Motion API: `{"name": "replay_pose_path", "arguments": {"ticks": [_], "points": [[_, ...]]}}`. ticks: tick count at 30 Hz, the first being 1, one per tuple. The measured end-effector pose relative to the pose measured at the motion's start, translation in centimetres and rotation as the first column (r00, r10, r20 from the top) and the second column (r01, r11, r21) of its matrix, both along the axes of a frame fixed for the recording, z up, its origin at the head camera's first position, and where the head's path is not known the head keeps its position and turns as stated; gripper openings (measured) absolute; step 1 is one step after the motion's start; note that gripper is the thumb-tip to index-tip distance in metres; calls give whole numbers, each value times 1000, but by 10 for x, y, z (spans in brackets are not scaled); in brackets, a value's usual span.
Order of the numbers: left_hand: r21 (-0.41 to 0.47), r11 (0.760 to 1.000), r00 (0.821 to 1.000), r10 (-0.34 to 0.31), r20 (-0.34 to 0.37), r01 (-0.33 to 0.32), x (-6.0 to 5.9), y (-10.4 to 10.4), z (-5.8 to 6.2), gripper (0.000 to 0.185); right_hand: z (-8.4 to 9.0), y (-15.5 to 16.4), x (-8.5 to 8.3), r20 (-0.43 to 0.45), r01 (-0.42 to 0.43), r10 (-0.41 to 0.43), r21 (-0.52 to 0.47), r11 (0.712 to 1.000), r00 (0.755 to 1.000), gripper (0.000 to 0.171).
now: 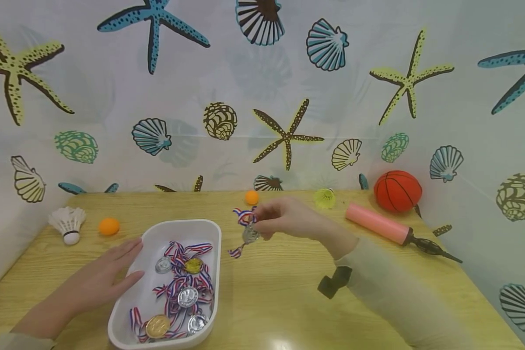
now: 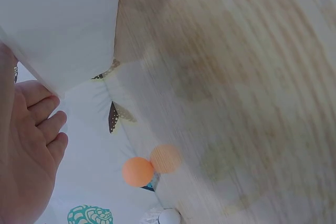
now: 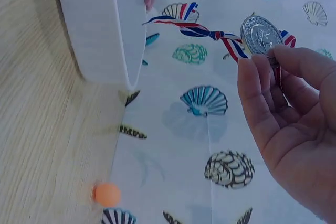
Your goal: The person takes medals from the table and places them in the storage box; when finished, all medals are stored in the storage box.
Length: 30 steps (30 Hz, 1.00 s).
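Observation:
My right hand pinches a silver medal between thumb and fingers, in the air just right of the white tub. The medal's knotted red, white and blue ribbon stretches toward the tub in the right wrist view. Inside the tub lie several gold and silver medals with tangled striped ribbons. My left hand rests at the tub's left rim with fingers extended, thumb over the inside. From the left wrist view, its fingertips show beside the tub's outer wall.
At the back left are a white shuttlecock and an orange ball. A second orange ball and a yellow shuttlecock sit along the back edge. Back right holds a small red basketball and a pink hand pump.

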<state>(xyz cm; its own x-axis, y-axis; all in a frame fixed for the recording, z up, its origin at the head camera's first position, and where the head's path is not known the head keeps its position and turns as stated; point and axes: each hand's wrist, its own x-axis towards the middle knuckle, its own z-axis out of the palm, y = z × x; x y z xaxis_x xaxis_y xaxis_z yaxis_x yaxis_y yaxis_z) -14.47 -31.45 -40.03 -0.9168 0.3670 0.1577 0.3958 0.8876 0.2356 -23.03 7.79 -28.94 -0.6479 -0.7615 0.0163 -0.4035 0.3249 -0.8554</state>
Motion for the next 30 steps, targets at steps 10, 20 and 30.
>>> {"name": "replay_pose_path", "arguments": {"ticks": [10, 20, 30], "points": [[-16, 1000, 1000, 6, 21, -6, 0, 2, 2, 66, -16, -92, 13, 83, -129, 129, 2, 992, 988, 9], [-11, 1000, 1000, -16, -4, 16, 2, 0, 3, 62, -59, -152, 22, 150, -121, 102, 128, 984, 983, 7], [-14, 1000, 1000, -23, -11, 23, 2, -1, 4, 61, -91, -182, 30, -138, -16, 81, 420, 907, 987, 8]]}}
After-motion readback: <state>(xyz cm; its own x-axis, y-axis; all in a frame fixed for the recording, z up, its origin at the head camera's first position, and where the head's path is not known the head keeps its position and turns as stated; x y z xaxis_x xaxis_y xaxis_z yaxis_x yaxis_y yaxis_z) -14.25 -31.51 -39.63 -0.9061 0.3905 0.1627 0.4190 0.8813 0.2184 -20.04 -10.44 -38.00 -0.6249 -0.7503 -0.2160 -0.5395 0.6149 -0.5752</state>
